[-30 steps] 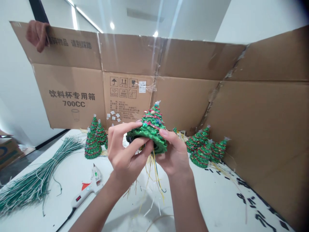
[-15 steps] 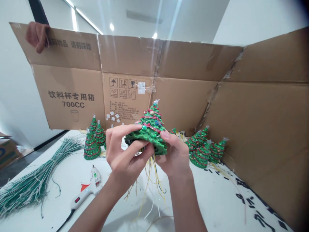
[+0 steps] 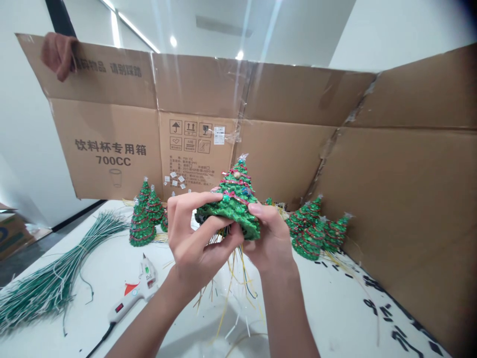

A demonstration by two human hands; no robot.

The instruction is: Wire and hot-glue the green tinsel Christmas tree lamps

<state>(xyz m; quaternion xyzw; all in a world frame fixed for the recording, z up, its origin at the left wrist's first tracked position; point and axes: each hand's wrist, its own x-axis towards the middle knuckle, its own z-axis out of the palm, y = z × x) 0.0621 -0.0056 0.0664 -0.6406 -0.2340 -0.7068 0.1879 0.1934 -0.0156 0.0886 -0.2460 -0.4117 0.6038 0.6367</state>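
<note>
Between both hands, above the table, I hold a small green Christmas tree point(image 3: 238, 199) with red garland, tiny baubles and a clear star on top. It leans a little, and part of its dark underside shows at the left. My left hand point(image 3: 197, 233) grips the lower left edge, forefinger on the outside, other fingers under the base. My right hand point(image 3: 270, 233) pinches the right side, thumb on the front; its other fingers are mostly hidden. Thin yellow, white and dark wires point(image 3: 234, 273) hang from beneath the tree.
A glue gun point(image 3: 134, 293) lies on the white table point(image 3: 179, 328), with a bundle of green wires point(image 3: 67, 268) to its left. More small trees stand at left point(image 3: 142, 223) and right point(image 3: 311, 236). Cardboard panels point(image 3: 197, 89) wall the back and right. Black scraps point(image 3: 387, 313) lie at right.
Both hands still hold the tree. It has shifted very slightly to the right, together with my left hand, and the hanging wires have swung a little.
</note>
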